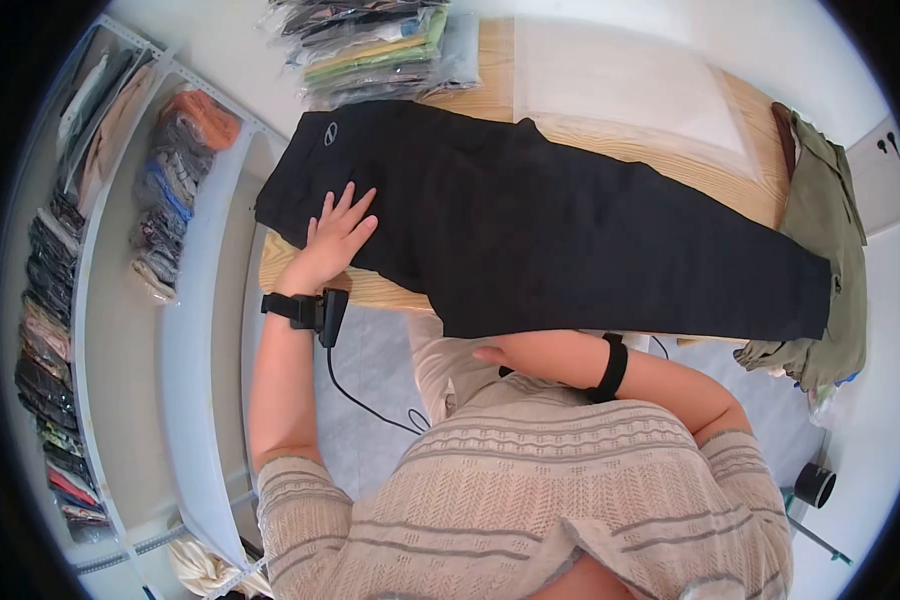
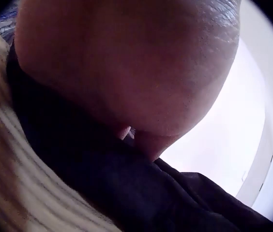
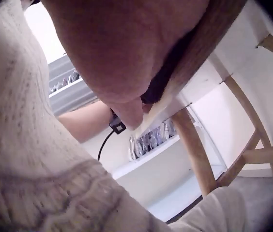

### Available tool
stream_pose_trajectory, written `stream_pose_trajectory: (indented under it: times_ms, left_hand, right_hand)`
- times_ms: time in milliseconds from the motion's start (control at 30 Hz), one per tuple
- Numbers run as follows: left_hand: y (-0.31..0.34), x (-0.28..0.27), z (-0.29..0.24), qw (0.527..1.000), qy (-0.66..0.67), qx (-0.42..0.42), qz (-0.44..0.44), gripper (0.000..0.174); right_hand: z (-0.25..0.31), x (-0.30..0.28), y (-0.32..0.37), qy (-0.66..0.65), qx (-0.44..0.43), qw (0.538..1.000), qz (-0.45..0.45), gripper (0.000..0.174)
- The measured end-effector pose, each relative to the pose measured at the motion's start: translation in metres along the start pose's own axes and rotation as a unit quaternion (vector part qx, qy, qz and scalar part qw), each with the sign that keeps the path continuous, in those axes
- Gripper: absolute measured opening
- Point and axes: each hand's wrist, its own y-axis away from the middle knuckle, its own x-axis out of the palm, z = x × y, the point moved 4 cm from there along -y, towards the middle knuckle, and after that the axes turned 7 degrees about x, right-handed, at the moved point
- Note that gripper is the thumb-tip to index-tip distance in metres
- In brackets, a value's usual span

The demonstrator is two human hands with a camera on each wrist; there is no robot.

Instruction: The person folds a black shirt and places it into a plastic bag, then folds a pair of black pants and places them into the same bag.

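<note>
A pair of black trousers [image 1: 570, 230], folded lengthwise with a small light logo near the waist, lies across the wooden table [image 1: 275, 262]. My left hand [image 1: 338, 240] rests on the waist end, fingers spread over the cloth. In the left wrist view, that hand [image 2: 127, 67] presses close on the dark fabric [image 2: 93, 159]. My right hand [image 1: 520, 350] is at the table's near edge by the trousers' lower border, thumb pointing left. Dark cloth lies between this hand [image 3: 122, 63] and the table edge in the right wrist view; I cannot tell whether its fingers grip it.
Bagged garments [image 1: 380, 50] are stacked at the table's back left, beside clear plastic sheets [image 1: 620, 85]. Olive garments [image 1: 830, 230] hang over the right end. White shelves [image 1: 110, 250] with packed clothes stand at left. A cable [image 1: 365, 398] hangs from the left wrist camera.
</note>
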Motion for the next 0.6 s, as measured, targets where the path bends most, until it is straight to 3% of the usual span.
stream_pose_trajectory:
  times_ms: [133,200,233,267,333,367,400,433,500,567,600]
  left_hand:
    - [0.011,-0.006,-0.011,0.993,0.043,0.030,-0.103,0.041]
    - [0.034,-0.018,-0.043,0.955,0.002,0.235,-0.179,0.034]
    - [0.046,-0.017,-0.062,0.939,0.029,0.264,-0.220,0.036]
    - [0.052,-0.012,-0.071,0.950,0.051,0.250,-0.182,0.034]
    - [0.060,-0.002,-0.084,0.949,0.036,0.258,-0.177,0.029]
    - [0.060,0.002,-0.081,0.950,0.037,0.256,-0.177,0.029]
    - [0.059,0.010,-0.074,0.955,0.016,0.242,-0.171,0.027]
    - [0.061,0.014,-0.069,0.960,-0.006,0.226,-0.164,0.025]
    - [0.064,0.013,-0.065,0.959,0.027,0.208,-0.190,0.022]
    - [0.066,0.015,-0.058,0.956,0.060,0.191,-0.215,0.019]
    - [0.068,0.018,-0.054,0.953,0.053,0.192,-0.229,0.019]
  right_hand:
    - [-0.003,0.002,0.001,0.014,0.030,0.999,0.005,0.049]
    - [-0.002,-0.005,0.000,-0.005,0.034,0.999,-0.010,0.050]
    - [-0.002,-0.009,0.000,-0.025,0.042,0.998,-0.025,0.050]
    - [-0.001,-0.013,-0.001,-0.026,0.042,0.998,-0.025,0.050]
    - [-0.008,-0.010,-0.002,-0.141,0.132,0.975,0.109,0.049]
    - [-0.013,0.001,0.001,-0.141,0.131,0.975,0.111,0.049]
    - [-0.019,0.014,0.005,0.037,0.077,0.996,0.029,0.048]
    - [-0.021,0.017,0.007,0.124,0.042,0.991,-0.011,0.048]
    - [-0.021,0.019,0.012,0.286,-0.048,0.951,-0.108,0.040]
    - [-0.018,0.017,0.016,0.357,-0.108,0.914,-0.160,0.033]
    - [-0.019,0.017,0.017,0.319,-0.096,0.934,-0.127,0.035]
